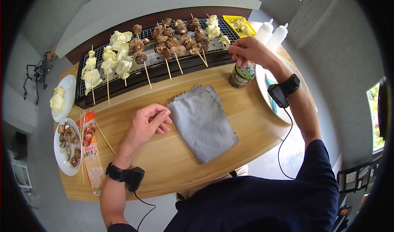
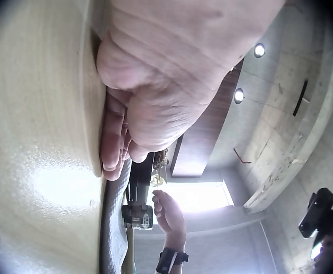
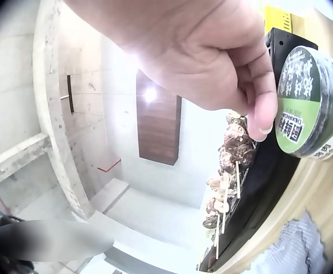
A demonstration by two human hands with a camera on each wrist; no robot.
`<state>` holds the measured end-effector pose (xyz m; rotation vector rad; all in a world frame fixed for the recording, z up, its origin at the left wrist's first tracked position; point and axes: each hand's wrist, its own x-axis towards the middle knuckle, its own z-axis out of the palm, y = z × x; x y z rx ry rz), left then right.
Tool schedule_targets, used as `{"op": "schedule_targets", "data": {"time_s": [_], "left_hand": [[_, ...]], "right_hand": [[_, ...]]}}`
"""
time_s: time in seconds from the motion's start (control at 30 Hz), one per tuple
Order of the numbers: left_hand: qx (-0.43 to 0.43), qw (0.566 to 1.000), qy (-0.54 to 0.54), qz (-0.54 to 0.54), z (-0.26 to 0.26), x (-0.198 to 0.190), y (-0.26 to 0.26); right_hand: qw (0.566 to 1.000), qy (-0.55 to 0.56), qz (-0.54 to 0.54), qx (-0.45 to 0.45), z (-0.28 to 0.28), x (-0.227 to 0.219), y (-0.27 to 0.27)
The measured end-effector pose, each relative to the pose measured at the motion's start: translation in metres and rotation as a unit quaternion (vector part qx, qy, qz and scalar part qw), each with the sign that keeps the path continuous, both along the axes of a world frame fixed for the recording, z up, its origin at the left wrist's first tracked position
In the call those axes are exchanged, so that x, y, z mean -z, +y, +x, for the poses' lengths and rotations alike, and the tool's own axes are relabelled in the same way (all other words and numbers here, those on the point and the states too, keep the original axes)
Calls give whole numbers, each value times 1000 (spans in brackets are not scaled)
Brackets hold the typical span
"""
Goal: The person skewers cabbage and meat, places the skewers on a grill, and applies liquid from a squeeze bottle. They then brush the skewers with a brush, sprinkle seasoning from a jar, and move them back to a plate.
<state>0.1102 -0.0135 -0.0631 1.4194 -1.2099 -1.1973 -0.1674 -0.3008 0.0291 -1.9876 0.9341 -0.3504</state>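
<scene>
My right hand [image 1: 251, 52] is at the grill's right end, thumb and fingers pinching the lower end of a cabbage skewer [image 1: 224, 42]. Most of that stick is hidden by the fingers. Just below this hand stands a seasoning jar [image 1: 242, 76] with a green and black lid, seen large in the right wrist view [image 3: 303, 103]. My left hand [image 1: 148, 123] rests on the table with loosely curled fingers, holding nothing. Beside its fingertips lies a folded grey cloth [image 1: 203, 125]. On the black grill [image 1: 154, 72] lie mushroom skewers [image 1: 139, 53] and cabbage skewers [image 1: 92, 74].
At the left are a plate with cabbage [image 1: 69, 86], a plate of mushrooms [image 1: 61, 158] and a packet of bamboo sticks [image 1: 92, 158]. A yellow basket [image 1: 229, 18] and two white squeeze bottles [image 1: 277, 37] stand at the back right, near a large plate [image 1: 262, 86].
</scene>
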Motion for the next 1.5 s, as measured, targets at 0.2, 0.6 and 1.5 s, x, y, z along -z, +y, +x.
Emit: {"op": "schedule_targets", "data": {"time_s": [0.2,0.6,1.5], "left_hand": [[-4,1000,-5,7,-3,-4,-1],[-11,1000,-21,21,-5,-6,0],[-26,998,-49,15,-4,1,-2]], "right_hand": [[999,39,-11,19,-5,-2,-3],[987,71,-139,26,14,-8,4],[951,-30,-252,-174,-95,33,163]]}}
